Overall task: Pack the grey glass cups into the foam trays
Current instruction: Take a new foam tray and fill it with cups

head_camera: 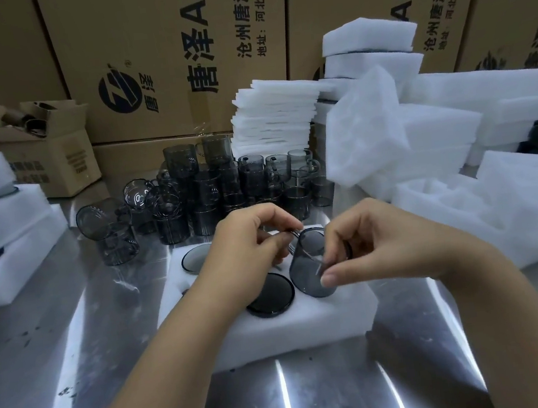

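While both hands, left hand (248, 240) pinching the handle and right hand (377, 241) clamping the rim, are lowering a grey cup (309, 266) into the foam tray (309, 321), keeping it upright and centred over its pocket near the tray's right edge should seat it cleanly.

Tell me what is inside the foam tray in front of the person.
The foam tray holds two seated grey cups. A third cup, held by the left hand and right hand, is going in. The hands hide any other pockets.

Packing warehouse: printed shipping cartons (175, 56) stacked behind steel table (75, 346), foam tray stacks (449, 134), bulk glass cups (204, 184).
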